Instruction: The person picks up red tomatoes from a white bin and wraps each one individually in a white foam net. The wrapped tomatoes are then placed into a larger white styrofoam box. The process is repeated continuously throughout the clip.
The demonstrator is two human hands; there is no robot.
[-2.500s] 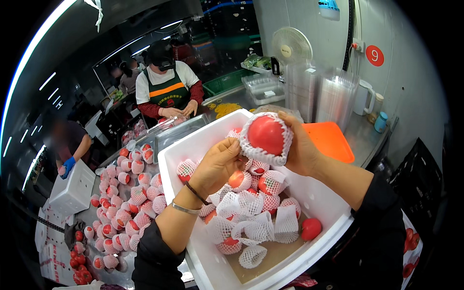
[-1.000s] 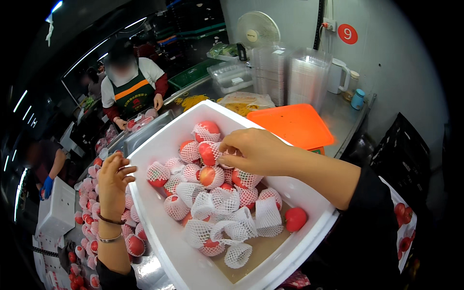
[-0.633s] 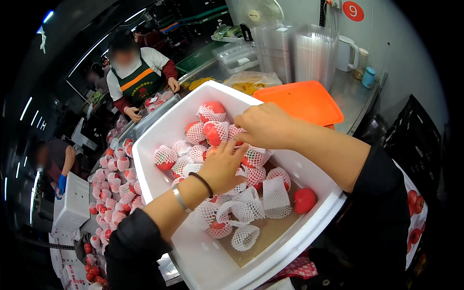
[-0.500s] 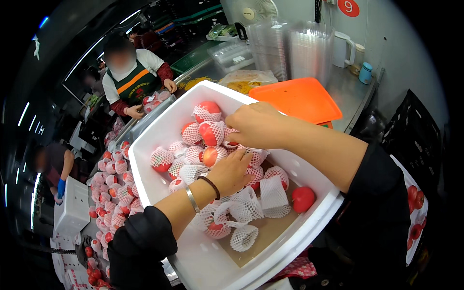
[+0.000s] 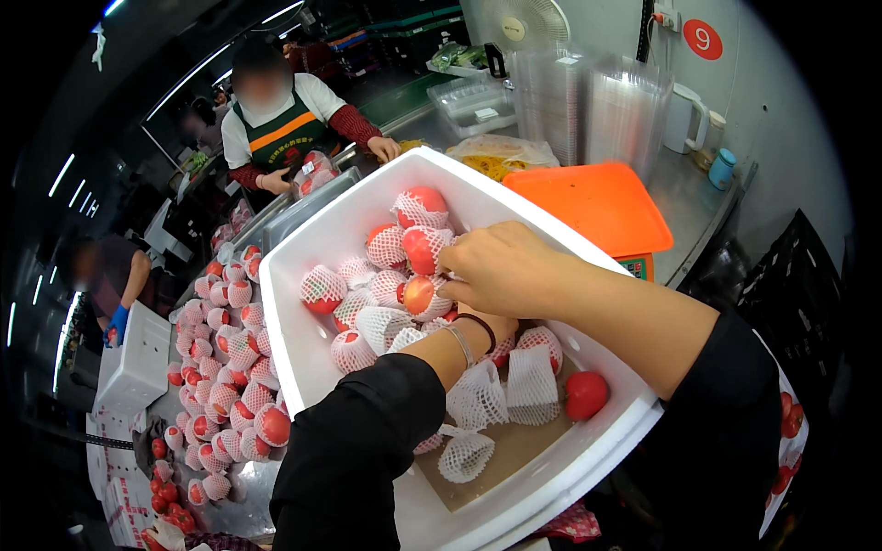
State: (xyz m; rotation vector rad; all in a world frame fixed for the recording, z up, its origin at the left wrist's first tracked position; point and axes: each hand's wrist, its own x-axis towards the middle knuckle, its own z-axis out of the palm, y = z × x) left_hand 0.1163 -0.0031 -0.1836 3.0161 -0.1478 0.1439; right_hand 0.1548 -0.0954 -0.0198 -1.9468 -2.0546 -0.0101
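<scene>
Inside a white foam box (image 5: 349, 216) in front of me lie red round fruits, most in white foam net sleeves. My right hand (image 5: 501, 266) is over the pile with its fingers curled closed beside a netted fruit (image 5: 425, 248). What its fingers grip, if anything, is hidden. Just below it, my left hand (image 5: 491, 329) reaches among the fruits, its fingers hidden behind my right hand and forearm. A reddish-yellow fruit (image 5: 419, 294) in a net is close to both hands. Loose empty nets (image 5: 478, 395) and a bare red fruit (image 5: 585, 395) lie nearer the box's right end.
Many netted fruits (image 5: 243, 349) cover the metal table at left. An orange tray (image 5: 588, 211) sits on a scale behind the box, near stacked clear plastic containers (image 5: 625, 115). Across the table a person (image 5: 285, 133) handles packed fruit; another wears a blue glove (image 5: 118, 326).
My left hand has moved right and under my right hand, from lying spread over the fruits. The view has shifted, so the box appears a little farther right.
</scene>
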